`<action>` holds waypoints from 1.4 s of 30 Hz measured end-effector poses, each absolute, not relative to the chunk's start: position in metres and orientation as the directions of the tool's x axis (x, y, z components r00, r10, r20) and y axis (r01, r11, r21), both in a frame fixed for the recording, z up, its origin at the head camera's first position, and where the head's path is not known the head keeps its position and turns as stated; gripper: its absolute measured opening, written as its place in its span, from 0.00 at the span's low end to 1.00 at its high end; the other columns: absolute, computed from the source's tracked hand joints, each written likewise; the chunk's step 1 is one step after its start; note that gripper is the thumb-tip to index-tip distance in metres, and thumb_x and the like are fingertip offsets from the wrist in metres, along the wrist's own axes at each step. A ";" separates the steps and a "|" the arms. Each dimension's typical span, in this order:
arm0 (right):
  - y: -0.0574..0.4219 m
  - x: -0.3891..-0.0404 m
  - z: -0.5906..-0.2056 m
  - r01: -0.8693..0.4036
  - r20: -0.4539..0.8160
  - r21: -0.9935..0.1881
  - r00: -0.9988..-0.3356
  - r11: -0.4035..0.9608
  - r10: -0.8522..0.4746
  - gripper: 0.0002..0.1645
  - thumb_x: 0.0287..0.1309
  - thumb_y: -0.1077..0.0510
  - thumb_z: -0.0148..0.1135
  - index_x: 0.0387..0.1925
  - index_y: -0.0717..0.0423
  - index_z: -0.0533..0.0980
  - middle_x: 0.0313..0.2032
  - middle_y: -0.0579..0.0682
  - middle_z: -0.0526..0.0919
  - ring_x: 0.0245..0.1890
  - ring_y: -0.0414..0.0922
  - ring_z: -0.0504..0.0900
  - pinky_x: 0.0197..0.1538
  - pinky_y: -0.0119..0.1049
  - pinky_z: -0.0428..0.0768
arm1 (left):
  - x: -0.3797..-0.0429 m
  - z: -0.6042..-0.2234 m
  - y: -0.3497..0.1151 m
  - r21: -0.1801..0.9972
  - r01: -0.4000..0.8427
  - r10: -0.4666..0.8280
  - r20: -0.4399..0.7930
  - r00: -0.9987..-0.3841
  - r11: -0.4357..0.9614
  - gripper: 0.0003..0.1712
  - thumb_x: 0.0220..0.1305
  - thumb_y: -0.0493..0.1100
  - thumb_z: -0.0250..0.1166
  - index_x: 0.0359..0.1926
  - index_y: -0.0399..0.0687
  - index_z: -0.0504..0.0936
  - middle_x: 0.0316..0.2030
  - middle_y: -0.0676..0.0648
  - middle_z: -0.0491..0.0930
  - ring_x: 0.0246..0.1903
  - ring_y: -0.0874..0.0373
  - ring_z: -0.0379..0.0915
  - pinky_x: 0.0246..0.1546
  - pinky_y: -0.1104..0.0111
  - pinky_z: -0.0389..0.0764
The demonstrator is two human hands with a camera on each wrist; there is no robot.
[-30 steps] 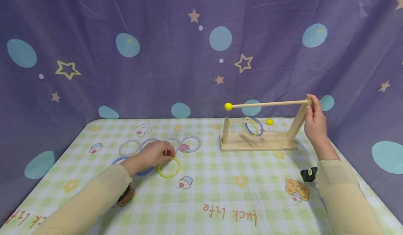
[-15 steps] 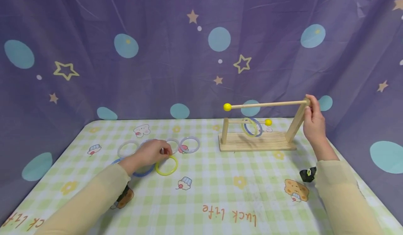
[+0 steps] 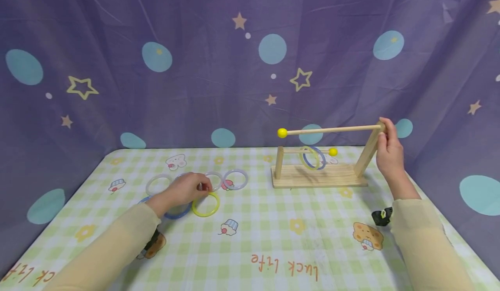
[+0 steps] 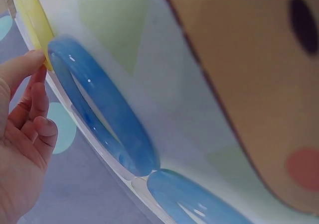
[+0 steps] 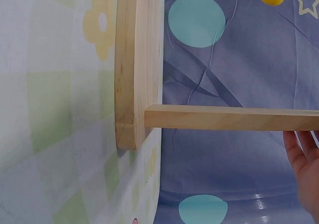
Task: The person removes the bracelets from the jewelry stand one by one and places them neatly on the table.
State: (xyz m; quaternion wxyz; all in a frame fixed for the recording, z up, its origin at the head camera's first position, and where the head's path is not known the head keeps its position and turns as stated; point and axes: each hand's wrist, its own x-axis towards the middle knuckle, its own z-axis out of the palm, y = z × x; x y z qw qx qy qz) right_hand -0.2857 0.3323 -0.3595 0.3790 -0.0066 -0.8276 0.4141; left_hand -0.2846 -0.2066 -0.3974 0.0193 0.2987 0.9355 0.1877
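Note:
My left hand (image 3: 185, 190) pinches the far edge of a yellow ring (image 3: 205, 215) lying on the table. In the left wrist view, thumb and forefinger meet on that yellow ring (image 4: 44, 17), beside a blue ring (image 4: 117, 109). My right hand (image 3: 390, 154) grips the top of the slanted post (image 3: 367, 152) of a wooden ring stand (image 3: 320, 182). Its long upper rod (image 3: 332, 130) ends in a yellow ball. On the lower rod hang a pale yellow ring (image 3: 317, 161) and a blue ring (image 3: 324, 161). The right wrist view shows only some fingers (image 5: 296, 154) behind the post.
Around the left hand lie blue rings, one partly hidden (image 3: 177, 216), and pale translucent rings, such as the rightmost one (image 3: 246, 180). A checked cloth (image 3: 273, 226) covers the table. A purple curtain (image 3: 195, 87) closes the back and sides.
The left hand has slid the yellow ring slightly left, closer to the blue ring. The right hand keeps its grip on the stand, which has not moved.

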 end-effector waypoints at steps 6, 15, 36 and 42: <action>0.332 -0.286 -0.359 -0.305 0.622 -0.688 -0.715 0.658 0.319 0.23 0.75 0.58 0.40 0.67 0.46 0.64 0.35 0.48 0.67 0.35 0.46 0.66 0.37 0.32 0.63 | -0.283 -0.394 -0.208 0.367 0.544 0.562 0.065 -0.824 0.755 0.06 0.57 0.38 0.72 0.32 0.54 0.84 0.26 0.60 0.76 0.26 0.64 0.70 0.30 0.67 0.72; 0.332 -0.285 -0.359 -0.300 0.619 -0.690 -0.717 0.659 0.321 0.23 0.75 0.58 0.40 0.68 0.46 0.64 0.36 0.50 0.68 0.35 0.47 0.66 0.37 0.32 0.63 | -0.280 -0.380 -0.193 0.395 0.579 0.571 0.152 -0.807 0.713 0.06 0.58 0.38 0.71 0.37 0.51 0.86 0.29 0.60 0.77 0.25 0.63 0.67 0.26 0.68 0.71; 0.332 -0.286 -0.360 -0.297 0.617 -0.692 -0.717 0.657 0.325 0.23 0.75 0.57 0.40 0.68 0.45 0.64 0.37 0.49 0.68 0.35 0.46 0.67 0.37 0.32 0.64 | -0.275 -0.368 -0.079 0.573 0.668 0.679 0.246 -0.692 0.474 0.14 0.60 0.39 0.71 0.48 0.47 0.82 0.44 0.50 0.81 0.35 0.62 0.76 0.29 0.72 0.78; 0.333 -0.286 -0.360 -0.303 0.618 -0.695 -0.716 0.653 0.325 0.23 0.75 0.58 0.39 0.68 0.45 0.64 0.36 0.47 0.67 0.36 0.46 0.66 0.37 0.31 0.64 | -0.277 -0.370 -0.044 0.648 0.650 0.676 0.273 -0.684 0.396 0.18 0.61 0.39 0.70 0.52 0.45 0.80 0.49 0.46 0.80 0.36 0.62 0.76 0.30 0.73 0.78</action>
